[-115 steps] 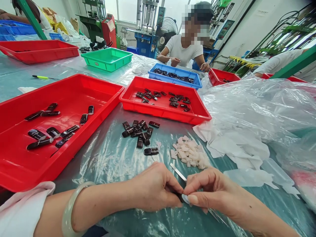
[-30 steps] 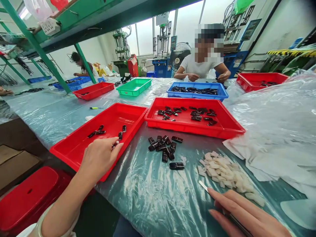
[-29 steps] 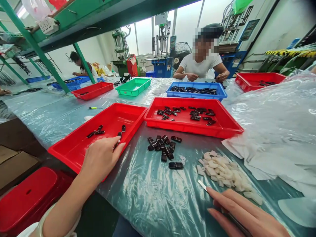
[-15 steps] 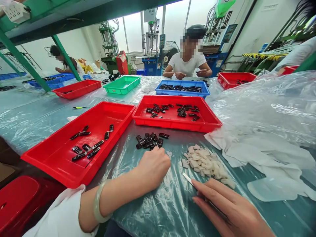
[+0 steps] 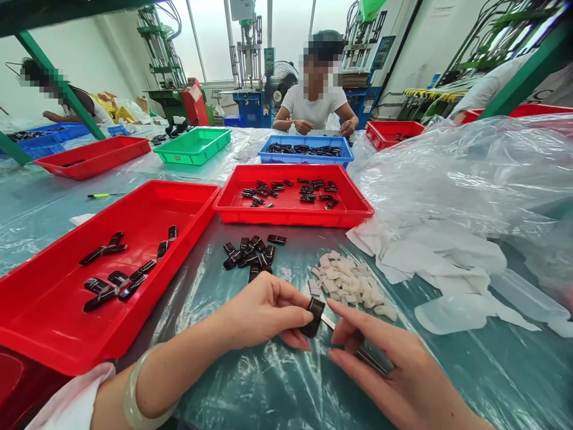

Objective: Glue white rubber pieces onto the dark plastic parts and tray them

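My left hand point(image 5: 264, 313), with a pale bangle on its wrist, pinches a small glossy black plastic piece point(image 5: 313, 318) between thumb and fingers. In my right hand point(image 5: 394, 358) is a slim metal tool point(image 5: 328, 321) with a flat, blade-like tip; most of its body is hidden by the fingers. That tip reaches the right side of the black piece, though whether they touch I cannot tell. Beyond my left hand lies a loose heap of similar black pieces point(image 5: 250, 254). A pile of whitish flat bits point(image 5: 351, 280) rests just past my right hand.
Red trays holding black pieces stand at left point(image 5: 58, 343) and ahead point(image 5: 293, 216). Behind are a blue tray point(image 5: 306, 159) and a green tray point(image 5: 192, 156). Crumpled clear plastic point(image 5: 470, 173) and white sheets point(image 5: 430, 251) cover the right side. A co-worker point(image 5: 316, 110) sits opposite.
My left hand has come back from the heap toward my right hand, now showing a black piece in its fingers. The view has swung to the right.
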`<state>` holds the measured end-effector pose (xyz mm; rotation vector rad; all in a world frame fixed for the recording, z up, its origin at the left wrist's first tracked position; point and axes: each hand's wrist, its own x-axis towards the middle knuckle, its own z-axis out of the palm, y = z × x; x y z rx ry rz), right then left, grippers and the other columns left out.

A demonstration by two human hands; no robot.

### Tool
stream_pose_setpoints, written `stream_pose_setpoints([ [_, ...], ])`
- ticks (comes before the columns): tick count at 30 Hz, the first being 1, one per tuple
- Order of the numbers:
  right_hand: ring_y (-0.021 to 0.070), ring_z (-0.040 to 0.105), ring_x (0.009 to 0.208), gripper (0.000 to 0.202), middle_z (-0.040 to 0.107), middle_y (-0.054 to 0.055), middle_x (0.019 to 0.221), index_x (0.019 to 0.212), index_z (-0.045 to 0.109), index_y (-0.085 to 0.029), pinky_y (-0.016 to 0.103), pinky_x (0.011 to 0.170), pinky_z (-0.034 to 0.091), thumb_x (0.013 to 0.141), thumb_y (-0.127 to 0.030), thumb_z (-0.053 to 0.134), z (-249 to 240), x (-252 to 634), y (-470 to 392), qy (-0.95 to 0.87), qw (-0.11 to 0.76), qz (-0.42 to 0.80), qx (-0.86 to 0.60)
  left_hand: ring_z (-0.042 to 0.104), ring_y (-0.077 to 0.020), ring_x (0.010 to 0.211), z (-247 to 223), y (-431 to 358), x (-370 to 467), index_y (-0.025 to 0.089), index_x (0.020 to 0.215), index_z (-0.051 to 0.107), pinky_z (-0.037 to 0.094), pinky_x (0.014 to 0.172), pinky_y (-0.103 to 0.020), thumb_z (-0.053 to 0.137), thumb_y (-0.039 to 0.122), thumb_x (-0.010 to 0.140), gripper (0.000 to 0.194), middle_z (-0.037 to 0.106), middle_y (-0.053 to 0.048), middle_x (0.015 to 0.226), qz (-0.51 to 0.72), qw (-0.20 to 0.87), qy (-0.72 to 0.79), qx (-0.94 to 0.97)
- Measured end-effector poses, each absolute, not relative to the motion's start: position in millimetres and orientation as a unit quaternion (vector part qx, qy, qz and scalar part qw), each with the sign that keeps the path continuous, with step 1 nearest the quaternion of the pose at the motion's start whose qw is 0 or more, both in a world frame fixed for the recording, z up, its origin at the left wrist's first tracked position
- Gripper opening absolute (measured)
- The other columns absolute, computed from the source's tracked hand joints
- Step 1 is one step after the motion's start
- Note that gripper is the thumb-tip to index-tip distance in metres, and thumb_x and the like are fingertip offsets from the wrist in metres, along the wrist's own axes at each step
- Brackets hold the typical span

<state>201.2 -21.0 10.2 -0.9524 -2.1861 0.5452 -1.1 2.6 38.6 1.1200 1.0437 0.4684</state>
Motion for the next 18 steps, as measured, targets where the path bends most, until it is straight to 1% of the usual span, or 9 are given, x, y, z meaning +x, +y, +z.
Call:
stream_pose_setpoints([
  [3,0.0089,0.061,0.057,0.043,0.065,-0.002,0.071,0.120,0.052,-0.020,0.018,0.052,0.052,0.078,-0.012,0.055,13,199,-23,-0.812,0.328,0.283,-0.391,0.065,-0.0147,0.059,33,1,4,0.008,0.076,0.067,0.051,0.056,-0.021,0.066,0.034,0.068,0.027,0.065,-0.006,0.065,0.216,0.746,0.448,0.443],
  [5,0.0095,0.061,0.057,0.040,0.065,-0.002,0.070,0.117,0.054,-0.020,0.018,0.052,0.051,0.078,-0.012,0.055,14,197,-24,-0.800,0.330,0.307,-0.395,0.066,-0.0154,0.059,29,1,5,0.008,0.073,0.067,0.050,0.053,-0.019,0.067,0.038,0.068,0.030,0.066,-0.008,0.065,0.220,0.764,0.432,0.425],
  [9,0.0093,0.060,0.057,0.038,0.065,-0.002,0.069,0.116,0.054,-0.020,0.018,0.054,0.051,0.079,-0.012,0.054,13,196,-24,-0.806,0.332,0.308,-0.382,0.067,-0.0153,0.059,23,0,6,0.008,0.071,0.066,0.050,0.052,-0.018,0.065,0.042,0.071,0.035,0.067,-0.010,0.068,0.227,0.781,0.412,0.411],
  [14,0.0076,0.059,0.059,0.044,0.064,-0.003,0.071,0.123,0.049,-0.020,0.015,0.054,0.050,0.081,-0.011,0.054,9,197,-22,-0.820,0.316,0.306,-0.365,0.066,-0.0142,0.057,23,-2,7,0.009,0.074,0.065,0.049,0.049,-0.016,0.065,0.043,0.071,0.034,0.066,-0.008,0.066,0.220,0.784,0.412,0.408],
  [18,0.0081,0.061,0.061,0.043,0.066,-0.002,0.074,0.122,0.050,-0.019,0.015,0.055,0.050,0.080,-0.011,0.055,11,196,-21,-0.830,0.306,0.298,-0.357,0.065,-0.0132,0.056,24,-3,7,0.009,0.073,0.064,0.049,0.050,-0.017,0.066,0.041,0.071,0.032,0.064,-0.005,0.063,0.214,0.783,0.409,0.417],
])
